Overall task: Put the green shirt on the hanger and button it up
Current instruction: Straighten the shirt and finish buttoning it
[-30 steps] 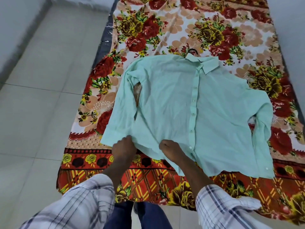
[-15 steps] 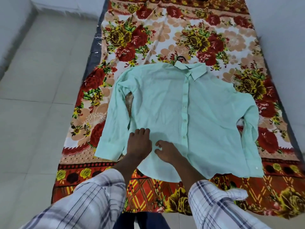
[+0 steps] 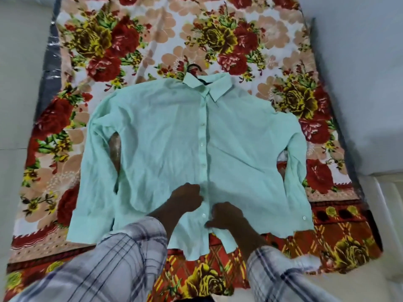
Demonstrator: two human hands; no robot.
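The left hand [image 3: 187, 199] and right hand [image 3: 227, 216] have shifted from smoothing the front to pinching the button strip low on the green shirt [image 3: 165, 138], lying on its hanger [image 3: 193, 67] toward the near edge of the bed [image 3: 327, 247], so probably only the lowest buttons remain.

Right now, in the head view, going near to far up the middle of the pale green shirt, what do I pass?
First the right hand, the left hand, the pale green button-up shirt, its collar, the black hanger hook, the red-and-yellow floral bedsheet.

Left hand [image 3: 187, 198] and right hand [image 3: 227, 216] close together, fingers [image 3: 194, 193] curled on green shirt [image 3: 163, 138]
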